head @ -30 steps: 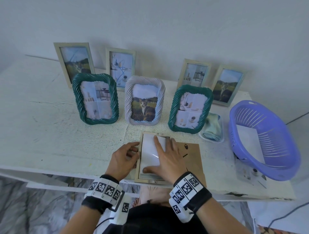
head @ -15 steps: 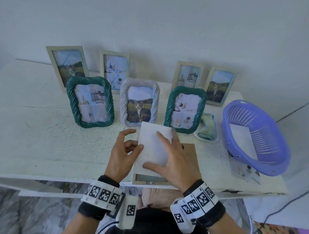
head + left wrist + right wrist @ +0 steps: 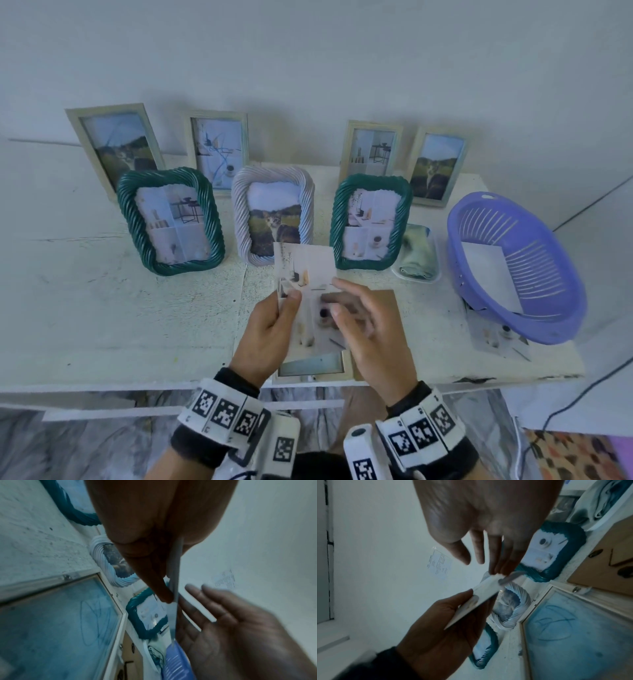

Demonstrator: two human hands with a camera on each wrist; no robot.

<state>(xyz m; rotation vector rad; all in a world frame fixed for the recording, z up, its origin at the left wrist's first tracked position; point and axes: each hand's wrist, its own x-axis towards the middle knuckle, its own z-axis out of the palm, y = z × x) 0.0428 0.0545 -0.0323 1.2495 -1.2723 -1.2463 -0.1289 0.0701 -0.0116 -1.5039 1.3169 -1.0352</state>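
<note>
My left hand [image 3: 274, 322] holds a photo print [image 3: 305, 270] above the table, picture side up, with the thumb pinching its left edge. In the left wrist view the print [image 3: 175, 588] shows edge-on between the thumb and fingers. My right hand [image 3: 370, 329] lies over the print's right side, blurred, with straight fingers [image 3: 496, 561] touching its edge and the thumb held apart. Under both hands, a pale empty frame [image 3: 315, 366] lies flat at the table's front edge. A brown backing board [image 3: 383, 298] lies beside it.
Several framed pictures stand in two rows at the back, among them a lilac twisted frame [image 3: 239, 212] and two green ones [image 3: 130, 212]. A purple basket [image 3: 513, 260] holding a white sheet sits at the right. Between lies a small tray [image 3: 416, 255] with cloth.
The print has come up off the flat frame and now shows its picture side. My left hand took hold of its left edge. My right hand no longer presses it flat.
</note>
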